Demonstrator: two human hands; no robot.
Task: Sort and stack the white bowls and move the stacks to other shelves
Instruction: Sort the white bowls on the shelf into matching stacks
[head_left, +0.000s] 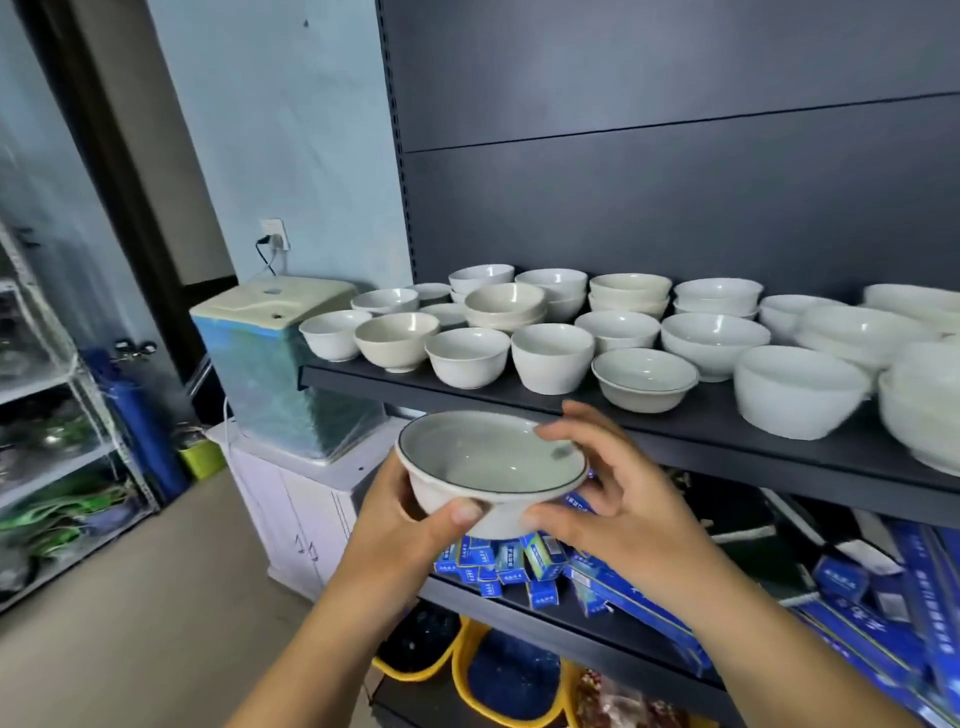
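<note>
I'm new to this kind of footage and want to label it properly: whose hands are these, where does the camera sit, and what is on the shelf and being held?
No machine: these are a person's two bare hands. The one picture comes from a wide-angle camera on the person's head, looking forward and down. The left hand and right hand hold a dark-rimmed bowl, fingers curled on its rim, in front of a dark shelf. On it stand many white bowls, some nested in stacks. Below it lie blue boxes.

White bowl (488, 457) with dark rim line; blue boxes (498, 564).
</note>
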